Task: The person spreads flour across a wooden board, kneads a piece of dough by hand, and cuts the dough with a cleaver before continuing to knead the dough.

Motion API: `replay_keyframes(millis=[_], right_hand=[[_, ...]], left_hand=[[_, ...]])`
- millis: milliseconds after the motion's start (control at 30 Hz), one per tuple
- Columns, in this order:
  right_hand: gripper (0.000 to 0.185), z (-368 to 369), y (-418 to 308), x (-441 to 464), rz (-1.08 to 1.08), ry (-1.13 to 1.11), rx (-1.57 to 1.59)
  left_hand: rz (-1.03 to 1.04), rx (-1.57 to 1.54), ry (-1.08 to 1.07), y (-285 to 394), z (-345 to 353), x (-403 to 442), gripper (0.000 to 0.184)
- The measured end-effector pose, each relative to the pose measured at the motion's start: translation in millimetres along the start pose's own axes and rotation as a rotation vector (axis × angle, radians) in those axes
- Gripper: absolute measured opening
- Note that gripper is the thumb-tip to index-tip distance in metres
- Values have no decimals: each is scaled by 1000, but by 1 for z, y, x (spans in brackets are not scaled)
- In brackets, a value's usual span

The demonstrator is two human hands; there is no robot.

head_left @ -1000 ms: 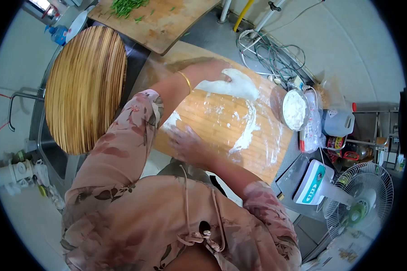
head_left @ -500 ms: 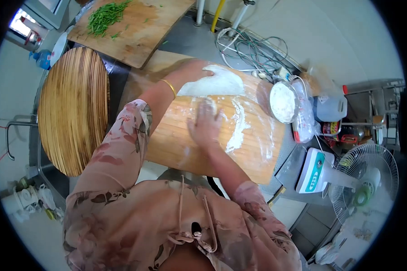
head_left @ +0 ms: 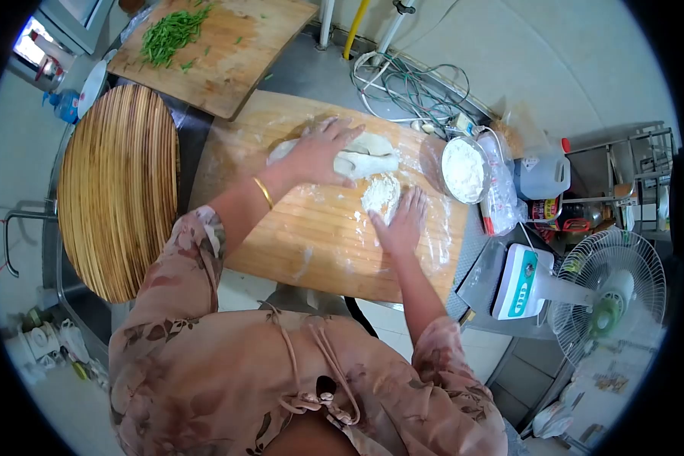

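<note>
Across the pale dough [head_left: 374, 163] lies my left hand [head_left: 325, 154], fingers spread and pressing on top. The dough is an elongated, folded piece with a crease, and its left part is partly covered by this hand. My right hand [head_left: 403, 223] rests flat on the wooden board [head_left: 319, 235], its fingers stretched out at the edge of a small heap of loose flour [head_left: 381, 194]. Neither hand grips anything. A bowl of flour [head_left: 464, 170] stands at the board's right edge.
Chopped greens [head_left: 173, 36] lie on another cutting board [head_left: 228, 64] at the back left. A round slatted wooden lid [head_left: 118, 194] is on the left. Coiled cables [head_left: 414, 87] lie behind the board; a kitchen scale [head_left: 518, 283] and a fan [head_left: 612, 296] are on the right.
The dough has gone from a wide flat sheet to a folded, narrower piece. My right hand has moved right, and the flour streak is now gathered into a heap.
</note>
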State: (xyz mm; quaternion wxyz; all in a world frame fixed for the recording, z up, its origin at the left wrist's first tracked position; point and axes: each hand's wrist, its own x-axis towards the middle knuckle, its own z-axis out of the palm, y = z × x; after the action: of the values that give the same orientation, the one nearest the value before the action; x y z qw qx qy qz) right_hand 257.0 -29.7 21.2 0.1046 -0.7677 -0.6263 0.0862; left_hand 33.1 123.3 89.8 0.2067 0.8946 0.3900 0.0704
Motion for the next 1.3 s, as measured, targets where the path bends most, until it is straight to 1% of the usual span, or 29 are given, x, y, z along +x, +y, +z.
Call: replay_keyframes(millis=[67,167,200,267,300,333,367,400,433,500,533,600,700,767,800,867,900,967,1033,1100,1133,1167,1233,1300], right_hand=[[99,11,3,30,-77,24,2],[94,20,-8,49,-201,-42,-51],[89,18,-20,46,-174,-78,-93],[86,28,-35,44,-249,-63,-25],[85,31,-40,43,-283,-52,10],[78,23,-46,43,-263,-59,50],[76,27,-45,48,-258,-26,46],[74,34,-42,56,-251,6,42],[72,35,-43,63,-244,38,38],[70,38,-56,79,-283,-36,5],[68,38,-68,83,-301,-74,-9],[68,40,-93,78,-409,-150,72],[69,43,-136,52,-522,-241,168],[75,47,-157,21,-635,-340,244],[76,45,-161,7,-696,-362,211],[79,40,-165,-15,-819,-405,146],[78,39,-156,-15,-763,-373,101],[75,35,-121,-9,-653,-307,21],[70,6,-95,4,-503,-270,-4],[64,-15,-72,2,-439,-337,28],[61,-24,-63,0,-409,-374,47],[58,-31,-47,-5,-336,-236,188],[51,-39,-23,-17,-190,33,474],[44,-53,-29,-17,-185,211,447]], left_hand=[[-32,147,-23,18,-4,-9,110],[-136,-20,6,-2,11,7,101],[-174,-169,9,-20,17,18,95],[-249,-461,26,-63,20,47,85],[-316,-502,-18,-68,9,50,86],[-382,-543,-65,-69,-7,52,88],[-447,-583,-114,-75,-17,57,90],[-475,-637,-59,-106,14,73,98],[-501,-653,-74,-110,11,76,99],[-559,-683,-104,-114,2,80,99],[-559,-670,-154,-113,-7,81,101],[-559,-648,-255,-108,-23,82,106],[-531,-644,-273,-108,-25,84,105],[-532,-669,-233,-106,-20,84,99],[-533,-679,-213,-107,-17,83,96],[-501,-631,-178,-117,3,84,89],[-482,-613,-157,-117,9,85,86],[-422,-572,-82,-91,-3,66,74],[-371,-491,-23,-66,-4,46,67],[-321,-369,30,-50,6,35,63],[-197,-301,111,-41,16,22,61],[-77,-238,192,-29,27,6,60],[157,-209,186,4,33,-29,62],[253,-136,176,38,38,-65,57]])
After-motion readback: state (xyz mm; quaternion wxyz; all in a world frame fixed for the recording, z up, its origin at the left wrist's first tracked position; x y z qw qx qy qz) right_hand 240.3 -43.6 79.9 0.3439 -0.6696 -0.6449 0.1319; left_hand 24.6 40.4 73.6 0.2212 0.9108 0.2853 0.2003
